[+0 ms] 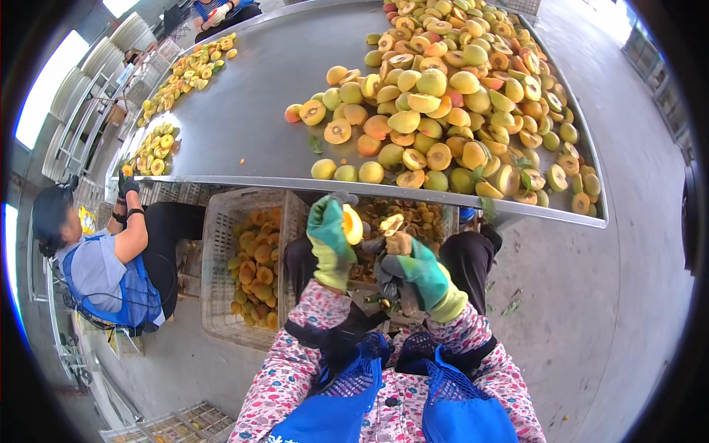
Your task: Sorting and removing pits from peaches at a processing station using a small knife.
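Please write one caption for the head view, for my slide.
Gloved left hand holds cut fruit, right hand nearby, before a metal table bearing a fruit pile.

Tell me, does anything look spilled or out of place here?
Slightly: green leaves litter the floor to the person's right, and a loose leaf lies on the metal table beside the stone fruit pile. They look stray, apart from the gathered fruit.

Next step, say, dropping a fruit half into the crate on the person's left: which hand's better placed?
Left, I'd say. The left hand is nearer the crate and holds a yellow fruit half. The right hand sits farther from it, beyond the left.
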The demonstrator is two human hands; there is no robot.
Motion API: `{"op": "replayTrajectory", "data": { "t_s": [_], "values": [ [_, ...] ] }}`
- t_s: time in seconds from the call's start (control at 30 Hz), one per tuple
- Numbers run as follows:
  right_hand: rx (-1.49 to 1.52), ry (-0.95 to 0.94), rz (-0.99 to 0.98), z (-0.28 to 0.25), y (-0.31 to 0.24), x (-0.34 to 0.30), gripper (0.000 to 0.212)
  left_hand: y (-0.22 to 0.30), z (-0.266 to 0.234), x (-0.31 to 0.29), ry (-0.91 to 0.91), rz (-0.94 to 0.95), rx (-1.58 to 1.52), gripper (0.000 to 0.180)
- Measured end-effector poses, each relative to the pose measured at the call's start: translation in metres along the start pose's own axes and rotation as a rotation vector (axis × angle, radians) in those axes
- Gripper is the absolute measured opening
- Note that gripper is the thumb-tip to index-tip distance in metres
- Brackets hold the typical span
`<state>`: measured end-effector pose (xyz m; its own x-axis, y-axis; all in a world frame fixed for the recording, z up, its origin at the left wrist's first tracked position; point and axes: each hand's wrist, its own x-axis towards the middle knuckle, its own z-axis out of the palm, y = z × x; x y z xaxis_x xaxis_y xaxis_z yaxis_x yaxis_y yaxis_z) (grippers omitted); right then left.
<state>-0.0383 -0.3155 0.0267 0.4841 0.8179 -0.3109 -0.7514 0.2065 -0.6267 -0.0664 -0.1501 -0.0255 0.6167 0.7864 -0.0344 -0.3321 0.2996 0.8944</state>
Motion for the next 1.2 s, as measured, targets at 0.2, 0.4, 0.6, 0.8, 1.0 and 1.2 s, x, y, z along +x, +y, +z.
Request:
{"op": "replayTrajectory", "data": {
  "t_s": [0.2,0.4,0.6,0.8,1.0,1.2],
  "values": [
    [-0.950,0.234,0.339,-0.044,0.006,0.035,0.020,0.058,-0.040,0.018,-0.144,0.385,0.557,0.034],
    [-0.277,-0.110,0.124,-0.024,-0.034,0.040,0.032,0.078,-0.138,0.071,0.014,0.745,1.638,0.028],
    [-0.223,0.202,0.054,-0.063,0.010,0.051,0.016,0.032,0.021,0.148,-0.137,0.300,1.318,0.050],
    [-0.399,0.397,0.091,-0.055,0.016,0.029,0.017,-0.045,0.034,0.211,-0.156,0.137,1.304,0.057],
    [-0.523,0.434,-0.215,-0.040,-0.017,0.040,0.015,0.011,0.056,0.123,-0.330,-0.234,0.517,0.035],
    [-0.243,0.417,-0.390,-0.005,-0.014,0.035,0.013,0.019,0.053,0.016,-0.536,-0.165,0.264,0.033]
  ]
}}
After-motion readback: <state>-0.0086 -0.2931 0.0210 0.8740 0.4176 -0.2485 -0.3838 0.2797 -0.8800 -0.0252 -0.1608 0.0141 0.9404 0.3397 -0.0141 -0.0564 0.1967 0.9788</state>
